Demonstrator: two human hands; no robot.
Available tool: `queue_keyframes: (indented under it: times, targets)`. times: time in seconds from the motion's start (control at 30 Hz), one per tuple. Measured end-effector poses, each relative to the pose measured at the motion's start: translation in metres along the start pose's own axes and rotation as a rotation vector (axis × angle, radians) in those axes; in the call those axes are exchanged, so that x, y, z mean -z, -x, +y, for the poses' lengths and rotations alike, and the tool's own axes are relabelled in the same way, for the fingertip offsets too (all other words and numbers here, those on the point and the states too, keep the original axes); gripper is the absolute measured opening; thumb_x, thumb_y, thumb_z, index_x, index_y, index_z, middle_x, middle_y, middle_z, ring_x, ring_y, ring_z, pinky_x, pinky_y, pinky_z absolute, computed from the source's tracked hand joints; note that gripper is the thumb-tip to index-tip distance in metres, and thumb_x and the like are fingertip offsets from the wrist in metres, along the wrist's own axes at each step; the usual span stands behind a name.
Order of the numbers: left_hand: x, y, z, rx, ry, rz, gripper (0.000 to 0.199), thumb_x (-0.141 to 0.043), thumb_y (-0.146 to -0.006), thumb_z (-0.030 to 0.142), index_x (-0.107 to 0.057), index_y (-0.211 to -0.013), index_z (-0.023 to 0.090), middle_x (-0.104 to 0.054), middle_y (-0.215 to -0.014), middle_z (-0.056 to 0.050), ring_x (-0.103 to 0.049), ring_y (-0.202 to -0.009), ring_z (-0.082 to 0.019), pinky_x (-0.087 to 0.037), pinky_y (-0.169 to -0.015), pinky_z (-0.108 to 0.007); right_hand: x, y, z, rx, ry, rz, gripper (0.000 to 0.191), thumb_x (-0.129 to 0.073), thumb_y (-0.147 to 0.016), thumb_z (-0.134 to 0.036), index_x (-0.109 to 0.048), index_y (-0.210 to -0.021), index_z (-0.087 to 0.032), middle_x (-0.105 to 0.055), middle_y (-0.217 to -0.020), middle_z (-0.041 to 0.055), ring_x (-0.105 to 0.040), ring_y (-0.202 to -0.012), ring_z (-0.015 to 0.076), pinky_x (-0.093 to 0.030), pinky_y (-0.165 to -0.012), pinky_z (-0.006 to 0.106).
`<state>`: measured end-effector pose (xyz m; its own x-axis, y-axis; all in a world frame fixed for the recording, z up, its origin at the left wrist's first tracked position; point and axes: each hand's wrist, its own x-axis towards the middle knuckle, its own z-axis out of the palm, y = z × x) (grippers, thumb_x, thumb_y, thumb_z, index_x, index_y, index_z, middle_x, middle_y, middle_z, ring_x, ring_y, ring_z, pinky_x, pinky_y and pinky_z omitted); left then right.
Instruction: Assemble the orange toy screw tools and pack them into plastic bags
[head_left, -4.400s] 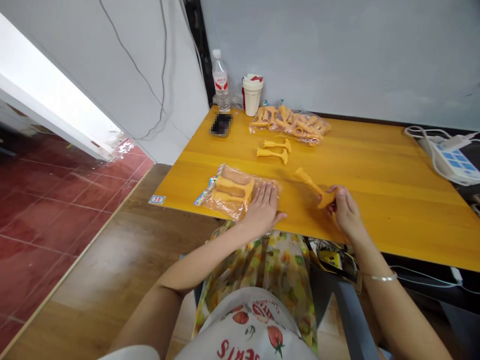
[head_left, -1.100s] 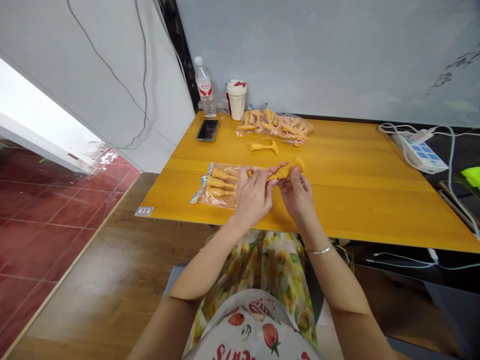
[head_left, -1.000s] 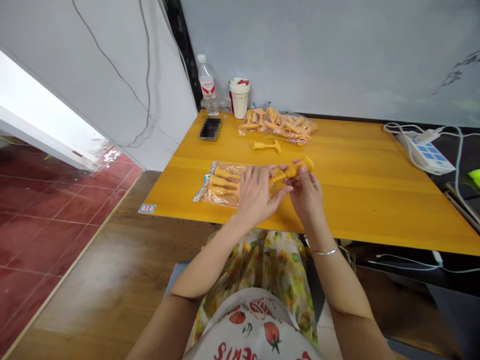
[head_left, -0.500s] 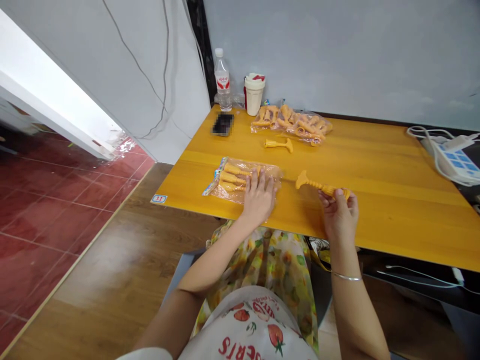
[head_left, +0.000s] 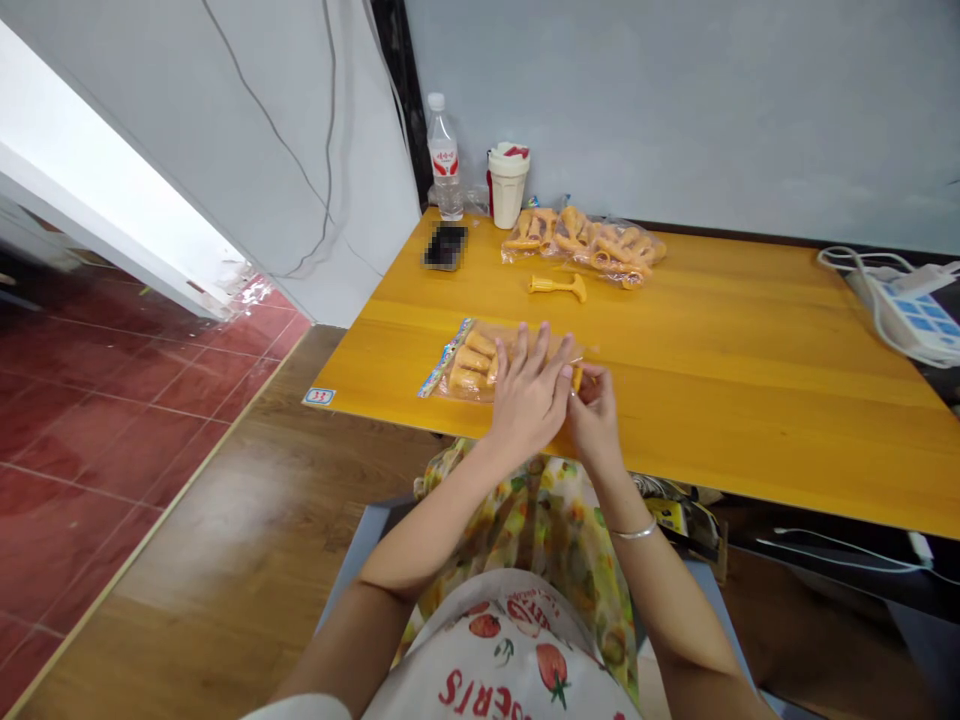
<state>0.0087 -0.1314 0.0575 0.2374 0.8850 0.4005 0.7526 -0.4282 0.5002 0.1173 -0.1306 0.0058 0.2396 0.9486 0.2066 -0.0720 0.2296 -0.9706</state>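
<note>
My left hand (head_left: 531,390) lies flat with its fingers spread over a clear plastic bag (head_left: 450,372), pressing it against the table. Inside the bag are several orange plastic pieces (head_left: 471,360), thick ends toward the left. At the bag's right end, my right hand (head_left: 595,410) pinches an orange T-handled screw-like tool (head_left: 577,378). Only a small end of it shows; the rest is hidden behind my left hand, and I cannot tell how far it is in the bag. A similar orange T-handled piece (head_left: 556,287) lies loose beyond the bag.
Filled bags of orange pieces (head_left: 615,250) lie at the back. A water bottle (head_left: 445,165), a white cup (head_left: 508,190) and a dark phone (head_left: 445,246) stand or lie at the back left. A power strip (head_left: 919,318) with cables sits at the right edge.
My right hand has moved left with the orange tool, from the bare table to the bag's right end. My left hand has shifted slightly right, fingers spreading wider; the bag has moved slightly right.
</note>
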Motion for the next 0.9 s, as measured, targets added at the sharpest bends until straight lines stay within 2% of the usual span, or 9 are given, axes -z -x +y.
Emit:
queue_keyframes:
  times: [0.1,0.17,0.33,0.43,0.57,0.67,0.77,0.83,0.9]
  targets:
    - [-0.001,0.000,0.003,-0.025,0.010,-0.025,0.050,-0.029,-0.104,0.032,-0.046,-0.150,0.023,-0.032,-0.163,-0.007,-0.015,-0.156,-0.029,-0.010,-0.126,-0.062,-0.010,0.003,0.007,0.058,0.120,-0.082,0.032,-0.054,-0.092,-0.052,-0.054,-0.109,-0.024,-0.068,-0.116,0.0116,-0.066,-0.107,0.0225,-0.056,-0.096,0.043]
    - [-0.002,0.001,0.002,-0.020,0.016,-0.031,0.050,-0.029,-0.104,0.032,-0.046,-0.150,0.024,-0.032,-0.164,-0.006,-0.015,-0.156,-0.029,-0.011,-0.126,-0.061,-0.010,0.006,0.009,0.126,0.237,-0.136,0.033,-0.048,-0.096,-0.046,-0.056,-0.118,-0.023,-0.068,-0.123,0.0145,-0.066,-0.112,0.0248,-0.055,-0.097,0.045]
    - [-0.001,0.001,-0.001,-0.001,0.021,-0.053,0.050,-0.027,-0.105,0.033,-0.043,-0.152,0.026,-0.030,-0.165,-0.005,-0.014,-0.157,-0.028,-0.012,-0.126,-0.060,0.003,0.006,0.016,0.330,0.505,-0.278,0.037,-0.056,-0.089,-0.035,-0.059,-0.122,-0.019,-0.072,-0.115,0.0177,-0.069,-0.103,0.0286,-0.058,-0.089,0.047]
    - [0.002,0.001,-0.005,-0.011,0.008,-0.094,0.050,-0.026,-0.105,0.034,-0.043,-0.151,0.027,-0.030,-0.165,-0.005,-0.015,-0.157,-0.027,-0.014,-0.127,-0.059,0.008,0.006,0.015,0.414,0.563,-0.285,0.037,-0.060,-0.085,-0.034,-0.064,-0.118,-0.018,-0.071,-0.115,0.0189,-0.068,-0.107,0.0308,-0.056,-0.093,0.050]
    - [0.012,-0.001,-0.024,-0.069,-0.067,-0.137,0.055,-0.031,-0.104,0.047,-0.038,-0.155,0.027,-0.026,-0.166,-0.007,-0.015,-0.156,-0.033,-0.014,-0.124,-0.063,0.021,-0.003,-0.003,0.346,0.518,-0.388,0.032,-0.068,-0.083,-0.039,-0.072,-0.112,-0.027,-0.070,-0.120,0.0109,-0.064,-0.114,0.0292,-0.051,-0.101,0.052]
    - [0.016,-0.003,-0.050,-0.007,-0.180,-0.081,0.056,-0.039,-0.101,0.051,-0.041,-0.153,0.029,-0.029,-0.165,-0.009,-0.019,-0.154,-0.037,-0.015,-0.123,-0.066,0.041,-0.029,-0.019,0.250,0.577,-0.436,0.021,-0.066,-0.086,-0.040,-0.077,-0.102,-0.031,-0.073,-0.111,0.0061,-0.065,-0.107,0.0264,-0.050,-0.100,0.050]
    - [0.013,-0.005,-0.070,0.026,-0.248,-0.086,0.050,-0.040,-0.102,0.048,-0.053,-0.146,0.028,-0.044,-0.157,-0.010,-0.030,-0.151,-0.037,-0.019,-0.121,-0.066,0.055,-0.076,-0.021,0.222,0.690,-0.307,0.017,-0.066,-0.085,-0.037,-0.078,-0.092,-0.027,-0.073,-0.091,0.0057,-0.065,-0.088,0.0233,-0.051,-0.095,0.047]
    - [0.009,-0.006,-0.076,0.017,-0.258,-0.116,0.048,-0.038,-0.102,0.047,-0.057,-0.142,0.028,-0.049,-0.153,-0.011,-0.034,-0.149,-0.036,-0.021,-0.120,-0.066,0.051,-0.114,-0.015,0.245,0.751,-0.240,0.018,-0.066,-0.085,-0.032,-0.077,-0.097,-0.026,-0.074,-0.097,0.0062,-0.064,-0.085,0.0216,-0.051,-0.096,0.045]
    - [0.007,-0.007,-0.076,0.006,-0.261,-0.135,0.049,-0.037,-0.102,0.048,-0.057,-0.142,0.029,-0.049,-0.153,-0.010,-0.035,-0.149,-0.036,-0.022,-0.119,-0.067,0.037,-0.151,-0.007,0.252,0.858,-0.267,0.027,-0.061,-0.086,-0.024,-0.075,-0.109,-0.022,-0.073,-0.110,0.0090,-0.065,-0.089,0.0223,-0.050,-0.098,0.045]
